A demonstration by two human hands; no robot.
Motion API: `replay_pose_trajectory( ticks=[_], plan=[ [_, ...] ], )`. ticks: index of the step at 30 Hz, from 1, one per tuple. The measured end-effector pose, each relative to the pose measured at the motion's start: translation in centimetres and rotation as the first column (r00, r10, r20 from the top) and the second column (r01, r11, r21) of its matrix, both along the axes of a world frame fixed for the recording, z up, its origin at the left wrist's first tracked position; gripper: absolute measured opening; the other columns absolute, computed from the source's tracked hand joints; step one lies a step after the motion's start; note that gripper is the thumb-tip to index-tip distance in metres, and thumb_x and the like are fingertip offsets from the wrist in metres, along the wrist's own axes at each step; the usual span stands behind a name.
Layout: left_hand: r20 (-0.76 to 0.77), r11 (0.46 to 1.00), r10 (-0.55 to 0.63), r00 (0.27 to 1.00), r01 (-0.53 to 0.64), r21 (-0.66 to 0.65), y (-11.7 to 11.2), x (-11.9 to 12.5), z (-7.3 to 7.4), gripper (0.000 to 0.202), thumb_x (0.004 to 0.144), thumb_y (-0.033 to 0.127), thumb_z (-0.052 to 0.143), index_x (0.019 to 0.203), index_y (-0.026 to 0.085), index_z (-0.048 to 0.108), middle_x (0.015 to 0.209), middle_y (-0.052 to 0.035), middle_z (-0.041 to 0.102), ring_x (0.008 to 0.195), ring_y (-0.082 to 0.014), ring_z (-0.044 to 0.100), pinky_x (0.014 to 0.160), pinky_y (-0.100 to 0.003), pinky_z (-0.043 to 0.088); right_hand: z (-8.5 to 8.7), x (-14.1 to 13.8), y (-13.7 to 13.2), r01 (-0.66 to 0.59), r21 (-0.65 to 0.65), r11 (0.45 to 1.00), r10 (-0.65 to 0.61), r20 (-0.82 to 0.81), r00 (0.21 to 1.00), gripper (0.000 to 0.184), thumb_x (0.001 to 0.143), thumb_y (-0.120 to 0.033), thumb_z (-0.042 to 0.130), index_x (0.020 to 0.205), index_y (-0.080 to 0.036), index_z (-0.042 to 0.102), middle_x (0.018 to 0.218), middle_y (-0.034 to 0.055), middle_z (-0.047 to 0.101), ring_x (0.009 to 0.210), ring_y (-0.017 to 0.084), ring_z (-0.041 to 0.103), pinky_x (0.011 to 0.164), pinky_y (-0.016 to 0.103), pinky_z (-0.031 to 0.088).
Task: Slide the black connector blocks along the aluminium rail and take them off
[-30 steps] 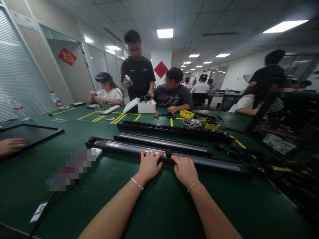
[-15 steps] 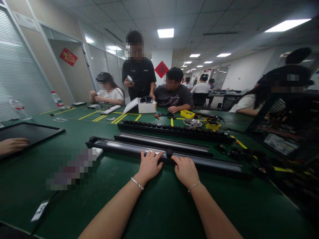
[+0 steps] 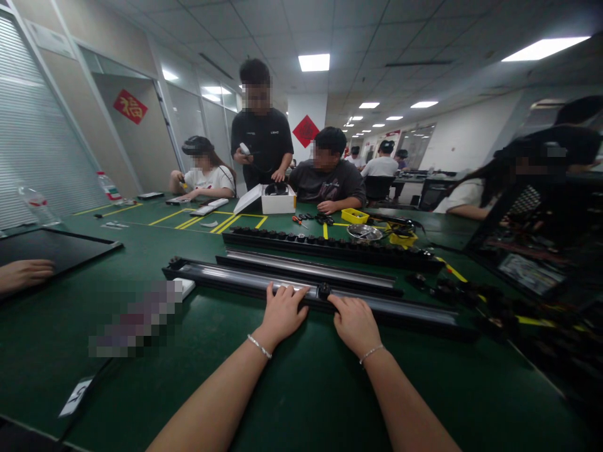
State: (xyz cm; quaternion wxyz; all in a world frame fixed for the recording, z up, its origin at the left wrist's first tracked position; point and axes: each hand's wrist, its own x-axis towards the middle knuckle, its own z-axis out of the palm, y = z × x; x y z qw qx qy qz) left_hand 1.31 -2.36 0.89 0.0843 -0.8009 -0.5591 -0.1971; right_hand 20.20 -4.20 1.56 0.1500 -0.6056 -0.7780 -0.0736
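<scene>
A long black channel [image 3: 400,306] with a shiny grey strip inside lies across the table in front of me. My left hand [image 3: 282,314] rests on its near edge, fingers spread over the strip. Just right of that index fingertip sits a small black knob-like part [image 3: 323,290] in the channel. The index finger of my right hand [image 3: 357,321] touches or nearly touches its right side; the other fingers are loosely bent and hold nothing I can see. What lies under my palms is hidden. Behind is a second, shorter channel [image 3: 306,269].
Farther back lies a black rail [image 3: 330,246] lined with several knob-like parts. Beyond it are yellow trays [image 3: 354,216], a metal dish [image 3: 364,232] and a white box [image 3: 279,202]. Loose black parts [image 3: 445,289] lie to the right. Another person's hand [image 3: 26,274] rests at the left by a black panel [image 3: 80,245].
The small black part has shifted slightly right along the channel, and my right hand has moved right with it. My left hand stays put. The standing person's hand is now over the white box.
</scene>
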Motion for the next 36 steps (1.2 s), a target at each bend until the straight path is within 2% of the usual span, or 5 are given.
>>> replay_pose_trajectory(
  ticks=[36],
  plan=[
    [0.005,1.000,-0.010,1.000,0.010,0.015,0.1,-0.1,-0.2,0.042,0.083,0.039,0.050,0.125,0.034,0.047,0.102,-0.0030,0.058,0.103,-0.0237,0.049,0.105,-0.054,0.014,0.1,1.3,0.0,-0.007,-0.015,1.000,0.007,-0.017,1.000,0.040,0.080,-0.016,0.041,0.114,-0.028,0.057,0.100,0.0028,0.065,0.097,0.018,0.053,0.092,0.031,0.027]
  ],
)
